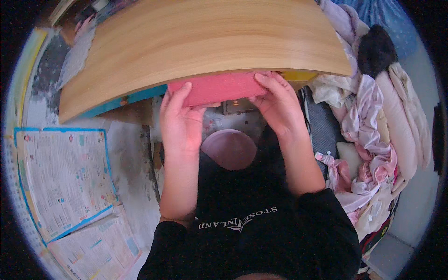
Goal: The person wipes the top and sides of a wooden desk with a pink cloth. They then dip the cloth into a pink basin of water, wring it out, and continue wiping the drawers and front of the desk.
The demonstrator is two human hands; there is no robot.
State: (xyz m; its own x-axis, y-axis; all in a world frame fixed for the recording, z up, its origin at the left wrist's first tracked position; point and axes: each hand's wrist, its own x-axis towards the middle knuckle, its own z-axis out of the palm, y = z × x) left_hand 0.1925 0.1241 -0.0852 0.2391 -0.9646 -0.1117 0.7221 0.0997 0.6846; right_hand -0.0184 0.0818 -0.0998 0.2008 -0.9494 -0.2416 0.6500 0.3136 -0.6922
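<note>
A flat pink panel [221, 88], which looks like a drawer front, sits just under the front edge of the wooden desktop [210, 37]. My left hand [181, 112] grips its left end, thumb on the face and fingers curled underneath. At the right end my right hand [276, 100] holds it the same way, thumb laid over the front. The desktop hides the panel's upper edge and whatever lies behind it.
Under the desk edge, a teal panel [126, 99] shows at left and a yellow one [298, 75] at right. A round pinkish object [228, 149] is below my hands. Rumpled clothes [368, 121] pile up at right; printed posters [67, 172] are at left.
</note>
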